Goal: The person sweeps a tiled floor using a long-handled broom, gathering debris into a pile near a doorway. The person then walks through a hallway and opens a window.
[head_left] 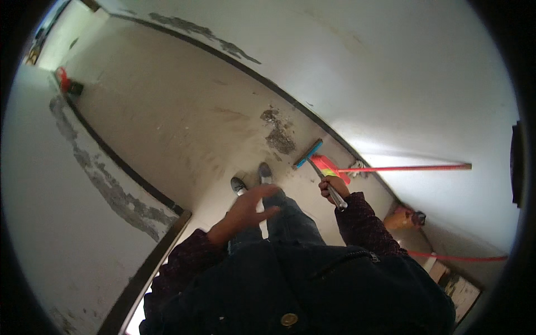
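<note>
My right hand (pixel 333 189) is closed around the metal handle of a broom (pixel 308 153) with a blue head. The broom's head is low, near the floor, beside a pile of grey-brown dirt and debris (pixel 279 136). Just past that hand stands a red dustpan (pixel 323 164) with a yellow-green patch, its long red handle reaching toward the white wall. My left hand (pixel 251 209) is slightly blurred and holds nothing, its thumb and fingers apart in front of my legs.
White walls (pixel 377 83) with dark baseboards and peeling patches flank the dusty floor (pixel 167 92). A red and black object (pixel 71 86) sits by the far left wall. To the right are an orange-brown item (pixel 400 218) and another red pole (pixel 460 256). A dark-edged wall corner (pixel 180 217) is on my left.
</note>
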The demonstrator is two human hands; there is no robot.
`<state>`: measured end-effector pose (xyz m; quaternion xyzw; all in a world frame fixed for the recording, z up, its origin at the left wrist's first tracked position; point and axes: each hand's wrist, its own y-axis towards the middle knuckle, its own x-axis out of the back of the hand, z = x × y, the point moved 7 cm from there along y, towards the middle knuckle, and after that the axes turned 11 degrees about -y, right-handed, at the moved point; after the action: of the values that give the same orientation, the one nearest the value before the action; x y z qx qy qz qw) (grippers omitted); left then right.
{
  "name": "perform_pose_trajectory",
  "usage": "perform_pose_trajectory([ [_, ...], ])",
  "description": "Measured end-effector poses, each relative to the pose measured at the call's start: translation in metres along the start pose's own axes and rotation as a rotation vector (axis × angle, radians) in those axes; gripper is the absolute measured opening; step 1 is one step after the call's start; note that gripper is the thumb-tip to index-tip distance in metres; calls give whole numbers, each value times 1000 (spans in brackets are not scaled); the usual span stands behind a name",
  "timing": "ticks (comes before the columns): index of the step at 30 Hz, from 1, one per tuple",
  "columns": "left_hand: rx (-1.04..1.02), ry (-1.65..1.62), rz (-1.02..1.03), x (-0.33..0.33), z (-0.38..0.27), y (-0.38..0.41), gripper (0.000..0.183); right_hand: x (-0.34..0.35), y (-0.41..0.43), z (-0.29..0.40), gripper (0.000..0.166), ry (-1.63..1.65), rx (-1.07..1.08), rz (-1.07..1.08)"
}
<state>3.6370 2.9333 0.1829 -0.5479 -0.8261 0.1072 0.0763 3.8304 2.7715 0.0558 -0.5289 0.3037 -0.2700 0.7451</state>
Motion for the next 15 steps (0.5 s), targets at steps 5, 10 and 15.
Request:
perform_pose_trajectory([
  [5,-494,-22,468,-82,-100,79,51,-8,-32,22,11,-1112,1180,-119],
  [10,-32,-60,342,-88,-39,143,24,-11,62,34,15,-358,668,-55],
  [15,-9,-433,-334,21,11,187,23,-82,151,79,10,-487,890,155],
])
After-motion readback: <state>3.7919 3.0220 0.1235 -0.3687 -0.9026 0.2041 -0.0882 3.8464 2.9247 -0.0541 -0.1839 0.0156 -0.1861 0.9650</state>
